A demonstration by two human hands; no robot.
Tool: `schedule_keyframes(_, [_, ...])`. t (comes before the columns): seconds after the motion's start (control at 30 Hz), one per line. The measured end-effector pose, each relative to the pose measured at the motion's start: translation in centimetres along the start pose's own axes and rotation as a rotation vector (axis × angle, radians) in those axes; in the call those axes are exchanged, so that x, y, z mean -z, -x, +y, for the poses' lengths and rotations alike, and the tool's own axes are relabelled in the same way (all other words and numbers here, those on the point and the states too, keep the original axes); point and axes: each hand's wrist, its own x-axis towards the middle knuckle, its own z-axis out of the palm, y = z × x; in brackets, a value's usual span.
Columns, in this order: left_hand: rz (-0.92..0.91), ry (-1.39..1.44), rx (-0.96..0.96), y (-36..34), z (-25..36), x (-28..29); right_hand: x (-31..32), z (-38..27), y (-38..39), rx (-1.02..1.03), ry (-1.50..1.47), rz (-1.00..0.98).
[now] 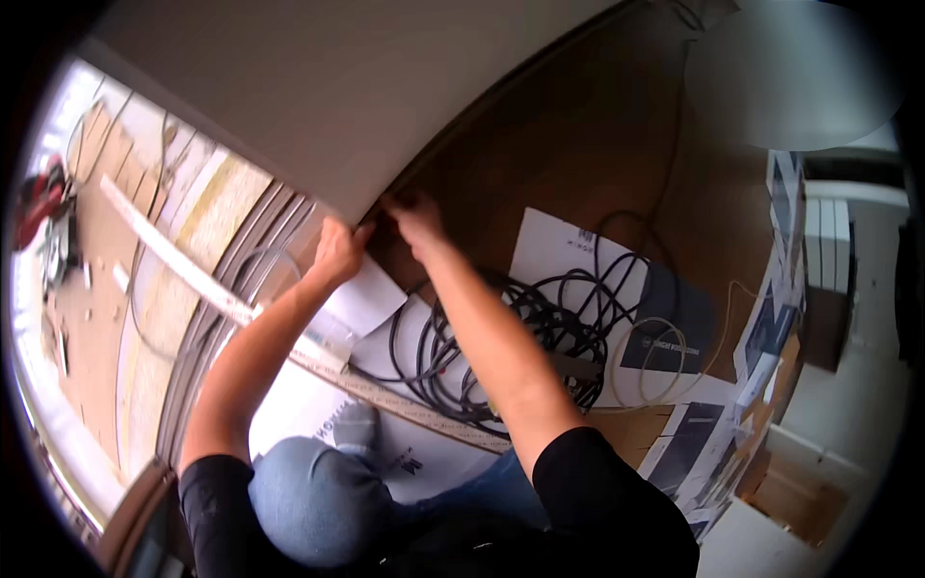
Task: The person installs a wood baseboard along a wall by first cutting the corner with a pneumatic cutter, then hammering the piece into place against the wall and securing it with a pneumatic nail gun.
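Note:
A large grey panel (318, 87) spans the top of the view, and its lower corner comes down to my hands. At that corner my left hand (337, 252) is closed, its thumb pointing right toward the other hand; whatever lies in its fingers is hidden. Just to the right, my right hand (418, 226) is closed too, its fingertips curled in shadow by the panel's edge. What it grips cannot be made out. Below my hands lies a white sheet (366, 294). A tangled coil of black cable (520, 328) spreads under and around my right forearm.
Printed cardboard sheets (568, 246) cover part of the dark brown floor (520, 164). On the left, metal door tracks (265, 231) and a long white strip (173, 250) run beside tools. A thin pale cable (660, 361) loops at right, near a white round object (790, 77).

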Motion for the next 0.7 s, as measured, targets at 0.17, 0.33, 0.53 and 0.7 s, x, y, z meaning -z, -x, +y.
schedule_keyframes(0.17, [0.020,0.183,0.175,0.1,3.5,1.7,2.4,0.9,-3.1,0.295,-0.093,0.390])
schedule_keyframes(0.33, [-0.008,0.039,0.328,1.1,3.8,1.0,6.5,0.5,-8.3,0.317,-0.254,0.472])
schedule_keyframes(0.53, [0.105,0.024,0.271,1.6,2.7,-0.3,4.8,-1.4,-8.2,0.380,-0.145,0.326])
schedule_keyframes(0.7, [0.142,-0.025,0.117,1.2,1.0,-0.2,4.1,-2.7,-9.9,0.471,-0.089,0.370])
